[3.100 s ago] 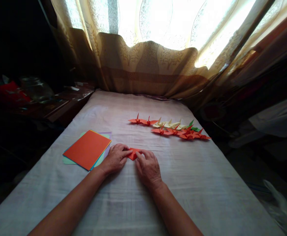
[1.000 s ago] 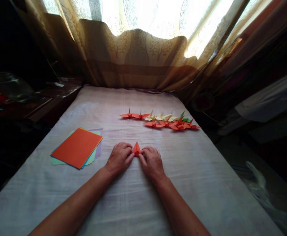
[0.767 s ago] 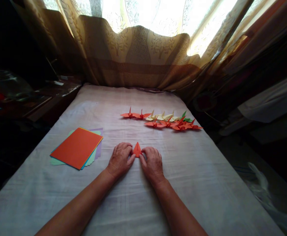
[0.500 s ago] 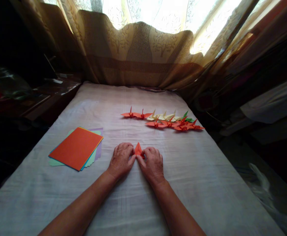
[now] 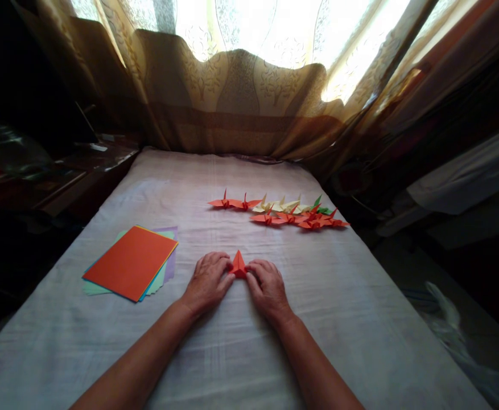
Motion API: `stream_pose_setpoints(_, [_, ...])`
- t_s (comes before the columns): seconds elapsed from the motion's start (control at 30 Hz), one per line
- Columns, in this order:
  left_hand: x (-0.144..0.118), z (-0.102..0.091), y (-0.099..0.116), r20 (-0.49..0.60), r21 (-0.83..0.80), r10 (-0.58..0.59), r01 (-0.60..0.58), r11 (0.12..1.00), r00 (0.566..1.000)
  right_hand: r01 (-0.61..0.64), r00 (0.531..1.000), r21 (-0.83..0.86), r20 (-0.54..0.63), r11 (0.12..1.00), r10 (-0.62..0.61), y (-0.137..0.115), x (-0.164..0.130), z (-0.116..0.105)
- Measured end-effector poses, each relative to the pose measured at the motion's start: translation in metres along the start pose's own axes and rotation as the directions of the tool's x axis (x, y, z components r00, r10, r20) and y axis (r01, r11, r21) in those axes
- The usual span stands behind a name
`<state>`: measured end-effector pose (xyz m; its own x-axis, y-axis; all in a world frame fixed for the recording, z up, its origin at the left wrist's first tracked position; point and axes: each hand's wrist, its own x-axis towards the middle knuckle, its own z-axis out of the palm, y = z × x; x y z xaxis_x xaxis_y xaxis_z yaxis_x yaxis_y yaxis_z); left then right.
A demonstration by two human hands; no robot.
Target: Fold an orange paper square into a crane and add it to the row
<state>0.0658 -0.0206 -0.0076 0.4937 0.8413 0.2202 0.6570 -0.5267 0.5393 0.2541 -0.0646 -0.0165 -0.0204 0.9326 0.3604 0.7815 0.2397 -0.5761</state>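
A small folded piece of orange-red paper lies on the cloth-covered surface, its pointed tip facing away from me. My left hand pinches its left corner between thumb and fingers. On the other side, my right hand has thumb and fingertips closed at the right corner. Beyond the hands, to the right, several folded paper cranes stand close together: orange-red cranes, cream cranes and a green one.
Left of my hands lies a stack of coloured paper, orange on top, with green, blue and purple edges showing. A patterned curtain hangs at the far end. Dark furniture with a clear jar stands at the left.
My thumbs have moved slightly apart from the middle of the folded paper, so more of its lower part shows. The view has shifted a little.
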Motion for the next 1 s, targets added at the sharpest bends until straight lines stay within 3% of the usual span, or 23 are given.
stream_pose_setpoints(0.33, [-0.004, -0.005, -0.004, -0.212, -0.17, 0.132, -0.17, 0.971, 0.968, 0.15, 0.988, -0.041, -0.034, 0.988, -0.152, 0.002, -0.004, 0.001])
stream_pose_setpoints(0.43, [-0.004, -0.008, -0.004, -0.247, -0.248, 0.103, -0.166, 0.955, 0.964, 0.21, 0.976, -0.061, -0.041, 0.976, -0.213, 0.001, 0.004, -0.006])
stream_pose_setpoints(0.53, [-0.004, -0.01, -0.003, -0.213, -0.418, -0.013, -0.079, 0.905, 0.977, 0.24, 0.971, -0.025, 0.008, 0.97, -0.24, -0.004, 0.015, -0.016])
stream_pose_setpoints(0.63, [-0.003, -0.013, 0.0, -0.098, -0.662, -0.134, 0.036, 0.749, 0.986, 0.246, 0.964, 0.095, 0.08, 0.965, -0.254, -0.009, 0.022, -0.02])
stream_pose_setpoints(0.73, [-0.001, -0.016, 0.003, -0.022, -0.79, -0.195, 0.103, 0.604, 0.98, 0.205, 0.963, 0.222, 0.127, 0.953, -0.237, -0.013, 0.026, -0.017])
stream_pose_setpoints(1.0, [0.0, -0.019, 0.002, -0.025, -0.815, -0.266, 0.135, 0.563, 0.964, 0.025, 0.98, 0.396, 0.172, 0.918, -0.101, -0.021, 0.026, -0.003])
